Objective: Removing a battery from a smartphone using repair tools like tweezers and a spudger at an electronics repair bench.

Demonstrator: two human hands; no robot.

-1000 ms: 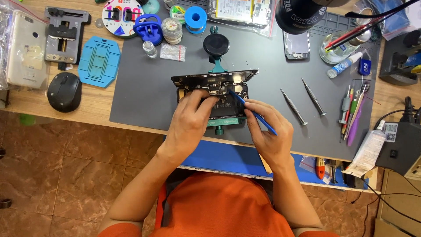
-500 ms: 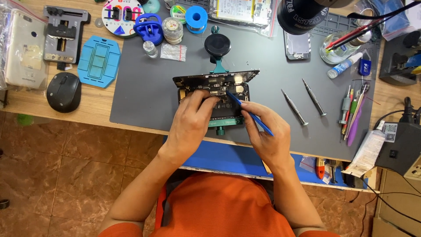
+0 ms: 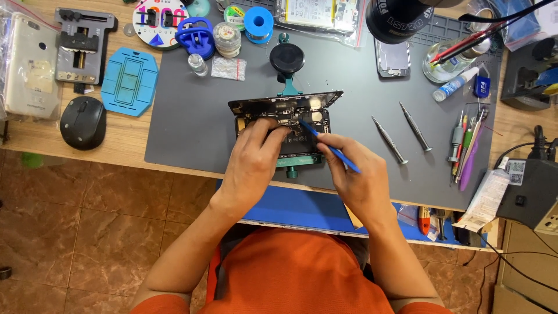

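An opened phone [image 3: 285, 110] lies clamped in a teal holder [image 3: 289, 170] on a grey work mat [image 3: 349, 99], its lifted screen panel propped along the far edge. My left hand [image 3: 256, 160] rests on the phone body, fingertips on the circuit area. My right hand [image 3: 351, 174] grips a thin blue pry tool [image 3: 331, 148] like a pen, its tip touching the board near the phone's middle.
Two screwdrivers [image 3: 401, 136] lie right of the phone, with more tools [image 3: 468, 145] beyond. A black mouse [image 3: 83, 122], blue tray [image 3: 130, 81] and metal jig [image 3: 81, 49] sit left. Suction cup [image 3: 287, 58], solder spool [image 3: 258, 22] and glass jar [image 3: 447, 64] stand at the back.
My right hand has shifted the blue tool's tip slightly left across the board. My left hand has stayed on the phone.
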